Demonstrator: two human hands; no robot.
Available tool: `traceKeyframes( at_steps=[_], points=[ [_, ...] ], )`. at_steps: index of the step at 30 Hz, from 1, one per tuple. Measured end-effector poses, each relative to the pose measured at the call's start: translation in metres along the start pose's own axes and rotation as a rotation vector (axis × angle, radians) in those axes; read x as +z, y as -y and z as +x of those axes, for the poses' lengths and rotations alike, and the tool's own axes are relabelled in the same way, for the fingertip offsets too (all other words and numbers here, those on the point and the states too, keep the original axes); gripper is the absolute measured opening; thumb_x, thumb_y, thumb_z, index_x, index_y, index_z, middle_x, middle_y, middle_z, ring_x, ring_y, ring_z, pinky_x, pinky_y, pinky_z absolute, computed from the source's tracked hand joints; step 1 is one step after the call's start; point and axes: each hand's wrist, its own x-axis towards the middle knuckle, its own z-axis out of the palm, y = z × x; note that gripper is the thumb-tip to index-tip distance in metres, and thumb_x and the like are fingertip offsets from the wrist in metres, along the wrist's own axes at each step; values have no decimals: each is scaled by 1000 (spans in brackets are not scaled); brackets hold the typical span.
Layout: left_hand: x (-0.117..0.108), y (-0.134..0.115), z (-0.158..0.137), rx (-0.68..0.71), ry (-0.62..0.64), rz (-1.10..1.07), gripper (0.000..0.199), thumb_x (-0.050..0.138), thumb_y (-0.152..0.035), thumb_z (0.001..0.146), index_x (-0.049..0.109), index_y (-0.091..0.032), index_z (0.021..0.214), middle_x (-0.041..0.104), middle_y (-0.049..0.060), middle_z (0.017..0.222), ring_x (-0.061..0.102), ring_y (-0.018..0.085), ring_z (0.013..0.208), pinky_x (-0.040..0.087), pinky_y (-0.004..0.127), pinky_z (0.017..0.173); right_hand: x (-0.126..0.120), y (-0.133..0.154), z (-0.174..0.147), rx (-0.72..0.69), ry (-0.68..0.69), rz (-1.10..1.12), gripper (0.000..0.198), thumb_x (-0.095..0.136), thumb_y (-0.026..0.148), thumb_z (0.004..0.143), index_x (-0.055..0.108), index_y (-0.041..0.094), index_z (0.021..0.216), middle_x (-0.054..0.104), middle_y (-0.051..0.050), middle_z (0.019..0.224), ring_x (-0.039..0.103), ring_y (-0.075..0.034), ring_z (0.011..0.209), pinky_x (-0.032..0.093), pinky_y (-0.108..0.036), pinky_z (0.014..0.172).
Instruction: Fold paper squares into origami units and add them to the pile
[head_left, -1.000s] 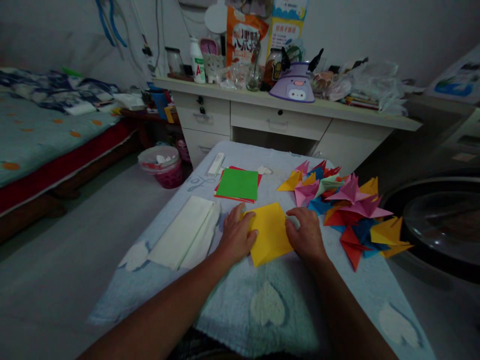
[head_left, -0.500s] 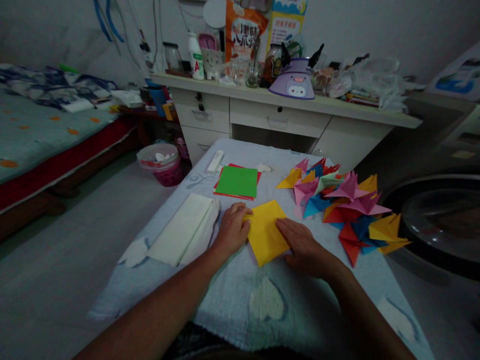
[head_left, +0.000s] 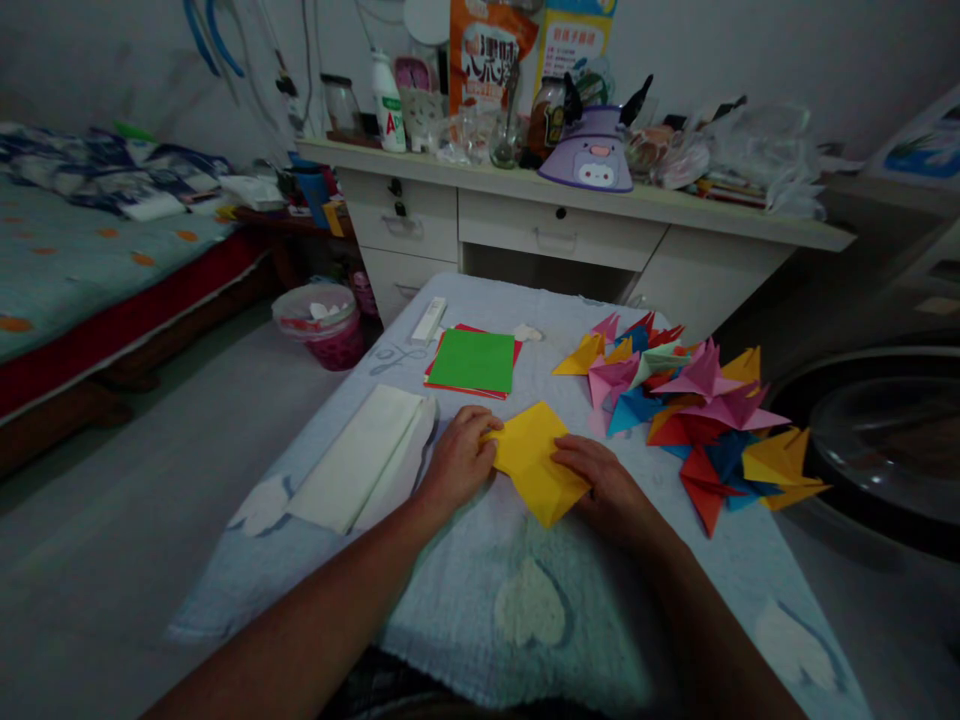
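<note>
A yellow sheet of origami paper (head_left: 541, 465) lies between my hands over the cloth-covered table, its near edge tilted up. My left hand (head_left: 461, 455) pinches its left corner between thumb and fingers. On the opposite side, my right hand (head_left: 604, 480) grips the right edge, fingers on top and the thumb hidden beneath. Beyond the yellow sheet sits a stack of square paper (head_left: 474, 362), green on top with red edges showing below. To the right, folded paper cranes (head_left: 701, 380) in pink, red, blue, yellow and pale green form a pile.
A folded white cloth or paper (head_left: 360, 455) lies left of my left hand. Near the far edge rests a small white stick-like object (head_left: 429, 320). A desk (head_left: 559, 225) holding jars and bags stands behind the table; a pink bin (head_left: 330, 345) is on the floor at left.
The yellow paper has turned slightly and its right side has lifted, with my right hand's thumb moving under it. My left hand keeps the left corner, now pinched more narrowly.
</note>
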Motion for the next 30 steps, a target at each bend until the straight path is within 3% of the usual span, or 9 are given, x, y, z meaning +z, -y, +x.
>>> traceKeyframes(
  at_steps=[4,9,11,14,19,24,30],
  points=[
    [1,0,0,-18,-14,-51,29,56,-6,71,65,-19,96,53,8,119,55,22,113,43,39,103,0,3,5,-64,-43,4,32,58,10,76,66,23,104,67,-11,117,60,-26,112,46,-49,96],
    [0,-3,1,-73,-61,-123,37,57,-1,65,65,-19,96,52,8,125,54,24,118,41,40,106,-1,21,11,-154,-67,9,21,59,16,82,65,24,100,71,-8,105,64,-24,103,43,-49,96],
    [0,-4,1,-94,-98,-204,45,57,0,64,63,-21,104,53,7,124,57,22,112,45,38,101,-2,27,11,-144,-34,13,21,59,17,83,65,23,103,71,-8,105,64,-23,101,42,-48,96],
    [1,-1,3,-183,-109,-423,55,59,-4,68,55,-25,119,57,5,116,63,17,93,52,31,81,-6,26,9,-108,-8,-15,31,62,15,79,63,22,110,68,-11,114,60,-26,109,41,-48,97],
    [3,1,6,-282,-113,-790,65,69,-12,66,46,-26,125,62,0,95,64,14,76,50,24,67,-14,7,4,17,-98,-31,38,60,8,72,66,23,107,59,-13,127,52,-30,119,41,-51,97],
    [0,-9,7,-339,-145,-1011,65,72,-16,66,43,-25,125,63,-5,77,62,12,60,48,22,59,-22,3,4,106,-119,247,26,62,12,75,68,26,97,55,-10,130,53,-28,121,44,-47,99],
    [-4,-16,6,-388,-78,-1032,57,74,-22,67,49,-21,117,63,-5,71,62,12,55,46,21,54,-23,13,7,285,-134,594,34,66,19,77,67,29,109,43,-8,144,53,-24,124,50,-36,93]
  ],
)
